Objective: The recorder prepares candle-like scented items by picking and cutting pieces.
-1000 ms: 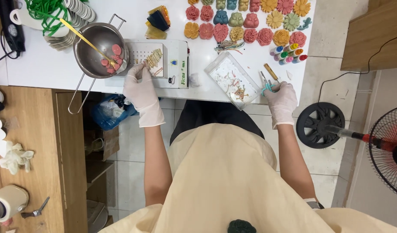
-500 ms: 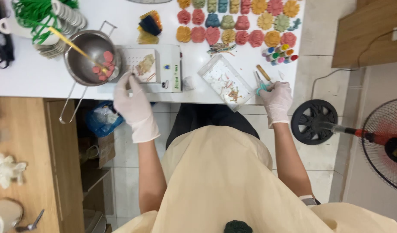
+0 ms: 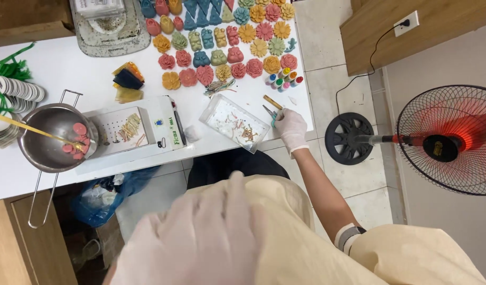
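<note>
Left hand (image 3: 201,237) has left the scale (image 3: 132,132), now raised near the camera.

pot (image 3: 55,138) left of scale (image 3: 132,132), tray (image 3: 234,122) right

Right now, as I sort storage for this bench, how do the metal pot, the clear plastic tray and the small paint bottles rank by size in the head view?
1. metal pot, largest.
2. clear plastic tray, somewhat smaller.
3. Each of the small paint bottles, by far the smallest.
All stand on one table, so nearness hardly skews this.
</note>
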